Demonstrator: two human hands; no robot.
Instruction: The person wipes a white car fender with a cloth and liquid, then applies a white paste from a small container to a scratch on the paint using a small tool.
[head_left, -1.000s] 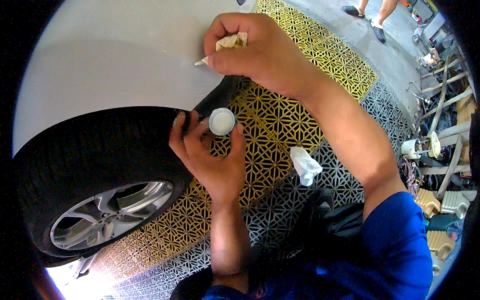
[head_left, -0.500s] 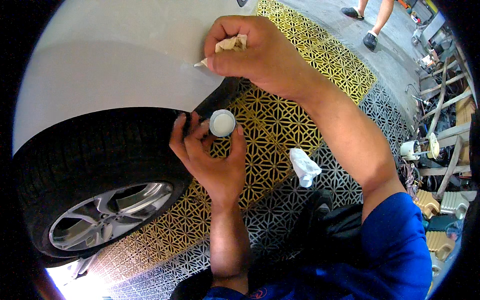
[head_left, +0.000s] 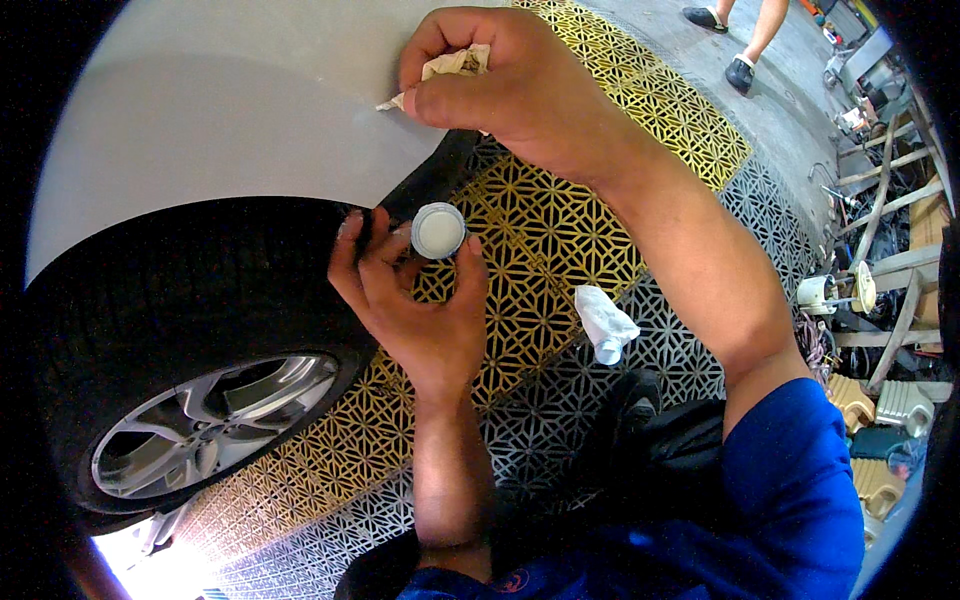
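Note:
Between the thumb and fingers of my left hand (head_left: 415, 310) is a small round cap (head_left: 438, 231) with whitish stuff inside, its open side facing up. My right hand (head_left: 490, 75) pinches a crumpled, stained cloth or paper (head_left: 456, 65). A pointed corner of it sticks out past the fingertips, at the light-coloured car body panel (head_left: 230, 110); whether it touches the paint I cannot tell. Below the panel, left of my left hand, is the car's black tyre (head_left: 200, 270) with a silver spoked wheel rim (head_left: 205, 430).
A white, crumpled tube-like pouch (head_left: 604, 322) lies on the yellow and grey lattice floor mat (head_left: 560, 235), right of my left hand. Another person's legs and dark clogs (head_left: 740, 73) stand at the far right. A cluttered rack (head_left: 900, 265) lines the right side.
Both hands appear slightly higher and further left, but the car, mat and pouch have shifted similarly in view. The grips on the cap and the cloth or paper stay the same.

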